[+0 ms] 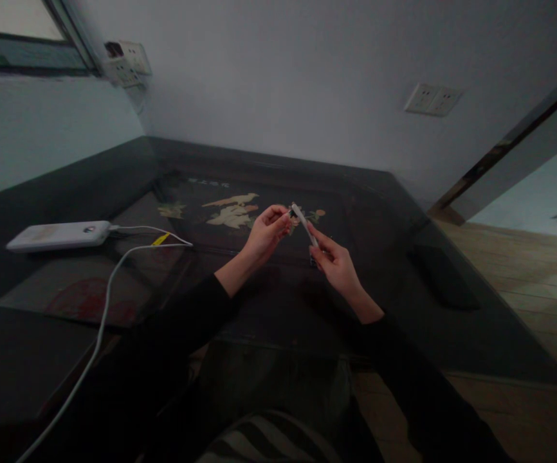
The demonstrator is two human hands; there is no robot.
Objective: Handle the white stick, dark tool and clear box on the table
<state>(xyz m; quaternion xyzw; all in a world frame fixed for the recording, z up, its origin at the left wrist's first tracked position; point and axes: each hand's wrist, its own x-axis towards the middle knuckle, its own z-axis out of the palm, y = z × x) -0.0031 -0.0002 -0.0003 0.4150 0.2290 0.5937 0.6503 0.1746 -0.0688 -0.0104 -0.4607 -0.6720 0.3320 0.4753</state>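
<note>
Both hands meet above the dark table's middle. My right hand is closed around a slim, light grey stick, which slants up and to the left. The stick's far end comes up to the fingertips of my left hand, touching or nearly so. My left thumb and fingers are pinched together around something small, too dim and small to name. A small dark item shows just beneath my right fingers; I cannot tell whether it is held or lies on the table.
The dark glossy table bears a bird-and-flower picture. A white power bank lies at left, its white cable running toward me. A flat black object lies at right. Sockets sit on the wall behind.
</note>
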